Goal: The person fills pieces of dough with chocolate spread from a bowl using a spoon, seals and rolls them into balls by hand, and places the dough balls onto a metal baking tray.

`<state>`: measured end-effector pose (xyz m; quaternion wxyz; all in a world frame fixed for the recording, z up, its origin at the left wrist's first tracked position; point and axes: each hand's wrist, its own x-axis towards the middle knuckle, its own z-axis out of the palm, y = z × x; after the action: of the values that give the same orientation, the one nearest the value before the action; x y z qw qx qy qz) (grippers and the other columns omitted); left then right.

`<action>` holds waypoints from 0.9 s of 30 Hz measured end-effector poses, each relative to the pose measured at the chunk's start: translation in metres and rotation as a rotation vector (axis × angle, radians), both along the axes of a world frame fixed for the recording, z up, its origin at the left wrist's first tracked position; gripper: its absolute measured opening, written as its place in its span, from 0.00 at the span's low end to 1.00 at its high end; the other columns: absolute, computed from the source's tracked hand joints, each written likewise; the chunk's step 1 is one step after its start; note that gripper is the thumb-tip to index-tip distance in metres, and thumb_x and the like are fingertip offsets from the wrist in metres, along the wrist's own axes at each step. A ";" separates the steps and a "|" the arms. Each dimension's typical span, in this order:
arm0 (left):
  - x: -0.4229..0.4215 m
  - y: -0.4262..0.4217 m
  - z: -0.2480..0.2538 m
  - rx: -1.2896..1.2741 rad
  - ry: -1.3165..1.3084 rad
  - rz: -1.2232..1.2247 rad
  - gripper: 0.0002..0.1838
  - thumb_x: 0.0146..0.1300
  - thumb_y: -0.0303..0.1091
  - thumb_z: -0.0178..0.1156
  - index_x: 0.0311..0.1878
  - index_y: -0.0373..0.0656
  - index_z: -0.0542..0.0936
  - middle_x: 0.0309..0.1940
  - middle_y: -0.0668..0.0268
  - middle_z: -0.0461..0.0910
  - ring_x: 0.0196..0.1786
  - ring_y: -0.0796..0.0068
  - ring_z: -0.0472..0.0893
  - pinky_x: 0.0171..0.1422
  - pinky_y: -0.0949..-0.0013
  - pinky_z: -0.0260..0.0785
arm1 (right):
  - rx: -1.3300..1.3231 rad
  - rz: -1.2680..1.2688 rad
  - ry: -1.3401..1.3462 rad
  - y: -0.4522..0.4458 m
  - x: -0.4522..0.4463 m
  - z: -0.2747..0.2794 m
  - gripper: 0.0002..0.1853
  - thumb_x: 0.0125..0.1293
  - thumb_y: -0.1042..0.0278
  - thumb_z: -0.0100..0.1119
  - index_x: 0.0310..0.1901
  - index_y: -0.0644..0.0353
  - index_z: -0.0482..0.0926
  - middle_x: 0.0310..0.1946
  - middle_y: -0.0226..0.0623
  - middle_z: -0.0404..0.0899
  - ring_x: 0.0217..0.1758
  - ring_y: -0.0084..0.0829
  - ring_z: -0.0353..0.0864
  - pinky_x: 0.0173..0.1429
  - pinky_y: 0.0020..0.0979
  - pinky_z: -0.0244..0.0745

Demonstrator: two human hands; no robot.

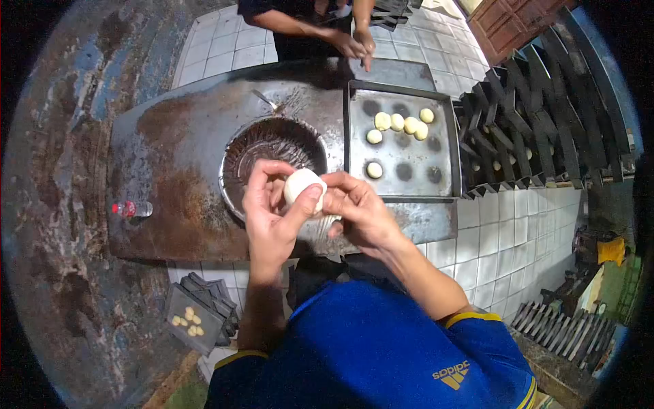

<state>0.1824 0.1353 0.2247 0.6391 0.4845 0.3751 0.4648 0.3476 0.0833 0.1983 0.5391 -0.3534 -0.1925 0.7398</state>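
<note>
Cupping a white dough ball (300,183) in front of the chest, the left hand (268,213) has it firmly held, thumb laid across its near face and index finger arched along the far side. And look at the right hand (357,208), coming in from the other side, wrist bent, fingers curled up against the dough's right edge; whether those fingertips pinch or merely touch, I cannot tell. The dough sits over the near right rim of a round metal bowl (235,155), its inside smeared with glossy dark brown paste in thick streaks. A metal utensil (264,99) lies just beyond the bowl, on a worn metal table (163,129) blotched with rusty brown. Over to the right, a square, raised-edge metal tray (419,185) carries smooth, pale dough balls (374,170), some bunched together, some apart, among dark round stains. Out on the left edge, a clear plastic bottle (142,209) with a red label and cap lies on its side. Across the table, a co-worker's two hands (357,48) meet above the far edge, near the tray.
</note>
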 end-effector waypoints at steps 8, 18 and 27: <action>0.127 -0.010 0.004 0.209 -0.252 -0.198 0.22 0.59 0.21 0.67 0.55 0.39 0.72 0.39 0.65 0.83 0.47 0.76 0.84 0.72 0.58 0.72 | 0.432 -0.594 -0.435 -0.008 0.052 -0.035 0.24 0.73 0.75 0.69 0.68 0.71 0.78 0.57 0.42 0.87 0.52 0.27 0.87 0.60 0.32 0.84; 0.223 -0.034 -0.009 0.367 -0.274 -0.079 0.37 0.59 0.33 0.77 0.62 0.38 0.60 0.37 0.63 0.81 0.46 0.67 0.87 0.77 0.48 0.66 | 0.616 -0.424 -0.379 -0.038 0.166 -0.033 0.11 0.69 0.72 0.71 0.49 0.68 0.88 0.48 0.40 0.90 0.54 0.24 0.86 0.59 0.30 0.80; 0.247 -0.013 -0.154 0.219 0.414 -0.324 0.32 0.59 0.32 0.77 0.60 0.40 0.68 0.49 0.61 0.76 0.47 0.70 0.82 0.45 0.64 0.78 | 0.298 0.097 -0.919 -0.019 0.271 -0.037 0.31 0.56 0.67 0.85 0.62 0.61 0.85 0.61 0.39 0.85 0.64 0.34 0.85 0.61 0.34 0.85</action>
<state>0.4296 0.1218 0.0711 0.5587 0.6888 0.3630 0.2856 0.6187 0.0640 0.1615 0.4079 -0.5532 -0.5306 0.4961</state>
